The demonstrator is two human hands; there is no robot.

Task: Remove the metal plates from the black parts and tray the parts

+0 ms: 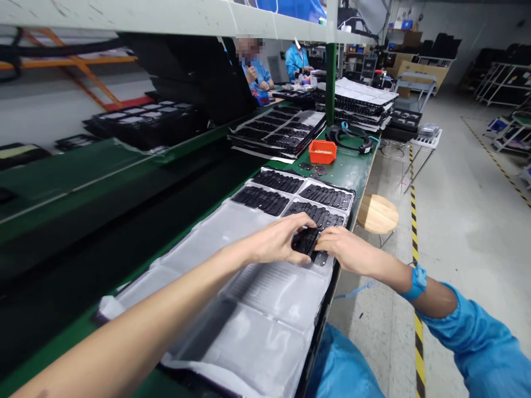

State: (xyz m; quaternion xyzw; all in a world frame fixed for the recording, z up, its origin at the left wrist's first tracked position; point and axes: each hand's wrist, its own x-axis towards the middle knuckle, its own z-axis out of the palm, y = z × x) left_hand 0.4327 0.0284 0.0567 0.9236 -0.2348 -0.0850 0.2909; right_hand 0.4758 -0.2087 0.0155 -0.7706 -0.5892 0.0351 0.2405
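My left hand (277,240) is curved around a row of thin black flat pieces (305,241), thumb at the near end and fingers at the far end. My right hand (346,249) presses its bent fingers together at the right side of the same pieces; its fingertips are partly hidden. Beneath both hands lies a long black tray with a whitish translucent liner (257,331), divided into compartments. Similar black pieces (326,196) lie overlapping in rows in the far compartments. The nearer compartments show bare liner.
Beyond the tray, an orange-red bin (322,152) with small pale parts stands on the green bench (352,171). Near it are loose black pieces (317,169), a black headband-like device (350,145) and stacked trays (277,130). A wooden stool (377,214) stands right; two people sit farther back.
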